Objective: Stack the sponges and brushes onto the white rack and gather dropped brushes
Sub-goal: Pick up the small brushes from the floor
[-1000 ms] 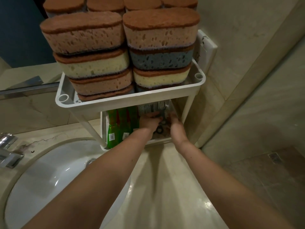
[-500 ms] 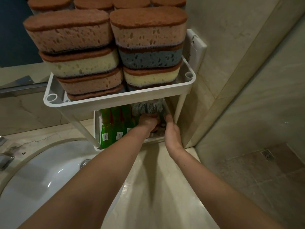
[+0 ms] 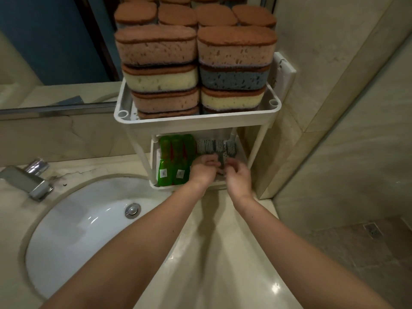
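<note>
At centre frame, on the white rack's [image 3: 196,124] lower shelf, the left hand [image 3: 204,167] curls round a grey brush [image 3: 221,162]. The right hand [image 3: 238,178] is against it, its grip too blurred to tell. Green packs [image 3: 174,159] lie just left. Stacked sponges [image 3: 196,70] on the tier above overhang both hands.

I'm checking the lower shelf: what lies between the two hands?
The head view shows a grey brush between the left hand and the right hand, on the lower shelf of the white rack. Both hands curl toward it; the grip is blurred.
</note>
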Available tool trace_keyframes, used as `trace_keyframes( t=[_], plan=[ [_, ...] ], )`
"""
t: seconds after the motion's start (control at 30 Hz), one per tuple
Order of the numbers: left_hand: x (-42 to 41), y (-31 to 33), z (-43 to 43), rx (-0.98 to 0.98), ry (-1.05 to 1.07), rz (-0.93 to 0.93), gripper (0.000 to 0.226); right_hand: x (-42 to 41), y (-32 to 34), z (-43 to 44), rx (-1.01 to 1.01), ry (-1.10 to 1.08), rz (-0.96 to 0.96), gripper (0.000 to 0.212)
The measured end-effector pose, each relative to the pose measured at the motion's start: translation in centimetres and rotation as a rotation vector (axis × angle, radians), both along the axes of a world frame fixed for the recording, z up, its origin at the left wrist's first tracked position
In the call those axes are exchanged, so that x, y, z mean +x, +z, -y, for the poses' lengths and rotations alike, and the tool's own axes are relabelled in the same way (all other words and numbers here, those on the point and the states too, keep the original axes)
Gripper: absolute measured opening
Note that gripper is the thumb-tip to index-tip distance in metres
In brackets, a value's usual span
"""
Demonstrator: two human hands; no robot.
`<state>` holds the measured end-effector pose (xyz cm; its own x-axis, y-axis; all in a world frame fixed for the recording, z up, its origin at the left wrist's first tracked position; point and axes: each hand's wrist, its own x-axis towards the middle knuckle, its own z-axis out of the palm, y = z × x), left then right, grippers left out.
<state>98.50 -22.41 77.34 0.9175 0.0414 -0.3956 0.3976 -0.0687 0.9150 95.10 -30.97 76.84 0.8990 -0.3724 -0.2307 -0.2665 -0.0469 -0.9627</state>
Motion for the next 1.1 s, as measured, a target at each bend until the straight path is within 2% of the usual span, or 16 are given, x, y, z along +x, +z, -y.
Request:
trace_keyframes(
  t=[0.2, 0.37, 0.77, 1.1],
  plan=[
    [-4.9, 0.1, -5.2, 0.031, 0.094, 0.109, 0.028, -2.1, 0.2, -4.3, -0.097, 0.085, 0.015, 0.019],
    [-9.8, 0.9, -11.6, 0.005, 0.242, 0.113, 0.026, -5.1, 0.3, -9.9, -0.044, 0.184, 0.027, 0.023],
    [-29.3, 0.6, -28.2, 0.099, 0.654, 0.081, 0.028, -19.7, 0.6, -27.3, -0.048, 0.694, -0.014, 0.025],
    [-47.3, -2.3, -36.4, 0.103, 1.066, 0.013, 0.027, -34.1, -1.9, -38.7, -0.119, 1.118, 0.077, 0.021]
  ],
)
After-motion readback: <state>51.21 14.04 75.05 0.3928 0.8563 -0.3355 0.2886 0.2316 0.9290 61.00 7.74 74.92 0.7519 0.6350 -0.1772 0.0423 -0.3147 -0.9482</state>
